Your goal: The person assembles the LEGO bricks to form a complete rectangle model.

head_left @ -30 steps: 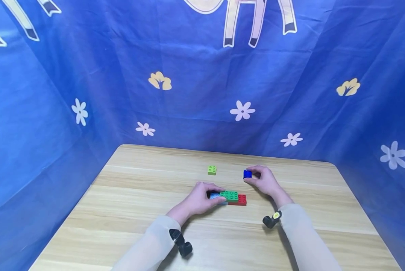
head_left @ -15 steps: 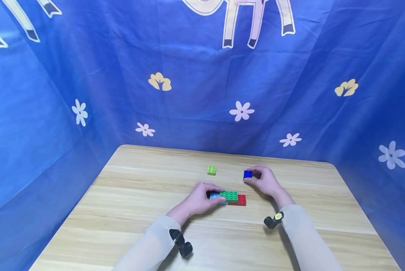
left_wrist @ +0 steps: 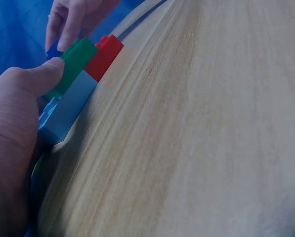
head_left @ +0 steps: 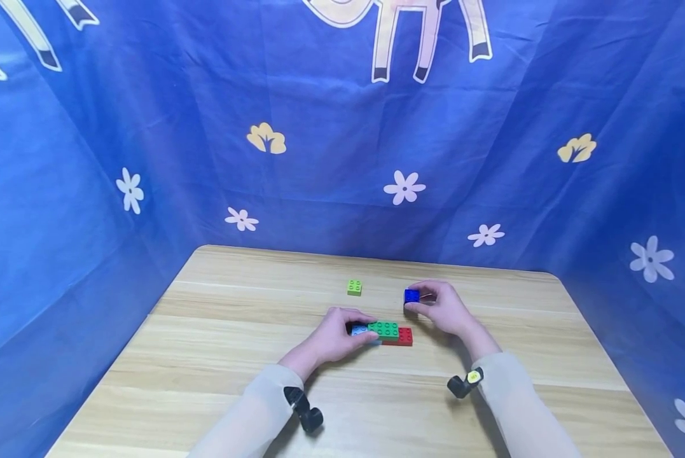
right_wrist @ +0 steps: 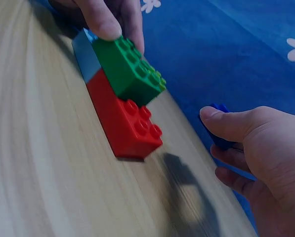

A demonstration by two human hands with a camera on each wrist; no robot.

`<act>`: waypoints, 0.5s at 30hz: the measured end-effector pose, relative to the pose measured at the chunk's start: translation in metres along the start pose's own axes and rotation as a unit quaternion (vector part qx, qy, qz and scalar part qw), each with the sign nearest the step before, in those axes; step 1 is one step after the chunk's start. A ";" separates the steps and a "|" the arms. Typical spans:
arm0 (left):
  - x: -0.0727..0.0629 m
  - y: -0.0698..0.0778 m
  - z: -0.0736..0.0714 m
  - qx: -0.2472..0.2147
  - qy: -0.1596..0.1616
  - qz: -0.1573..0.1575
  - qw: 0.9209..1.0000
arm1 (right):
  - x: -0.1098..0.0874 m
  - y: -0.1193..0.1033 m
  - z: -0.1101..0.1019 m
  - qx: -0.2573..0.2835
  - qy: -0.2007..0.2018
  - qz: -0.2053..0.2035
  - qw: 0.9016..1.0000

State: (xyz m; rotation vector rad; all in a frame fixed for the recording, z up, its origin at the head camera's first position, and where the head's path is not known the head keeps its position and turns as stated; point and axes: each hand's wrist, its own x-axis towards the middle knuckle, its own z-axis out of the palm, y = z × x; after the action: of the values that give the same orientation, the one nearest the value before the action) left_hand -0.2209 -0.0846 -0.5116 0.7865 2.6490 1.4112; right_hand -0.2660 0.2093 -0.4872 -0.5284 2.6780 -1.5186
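A green brick point(head_left: 385, 330) sits on top of a light blue brick point(left_wrist: 70, 111) and a red brick point(right_wrist: 117, 123), which lie end to end on the table. My left hand point(head_left: 333, 337) grips this stack at its left end, the thumb pressed to the green brick's near side. To the right and farther back, my right hand point(head_left: 448, 308) pinches a small dark blue brick point(head_left: 411, 296) between thumb and fingers, studs up. Its thumb point(right_wrist: 226, 123) hides part of that brick in the right wrist view, and the hand's shadow falls on the wood.
Behind the stack, a lime green brick point(head_left: 354, 287) with studs up stands alone on the wooden table point(head_left: 250, 280). A blue cloth point(head_left: 331, 210) with flower prints hangs along the table's back and sides.
My right hand has shifted slightly left and nearer with the dark blue brick. The left hand keeps its grip on the stack. The head view has turned slightly.
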 end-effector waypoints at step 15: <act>0.001 -0.001 0.001 0.000 0.006 0.007 1.000 | -0.021 -0.012 0.005 0.031 -0.047 -0.009 0.998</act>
State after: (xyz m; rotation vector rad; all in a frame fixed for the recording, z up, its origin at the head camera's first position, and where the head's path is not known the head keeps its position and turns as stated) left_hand -0.2221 -0.0843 -0.5129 0.8004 2.6579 1.4249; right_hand -0.2416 0.2059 -0.4832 -0.6063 2.5554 -1.5338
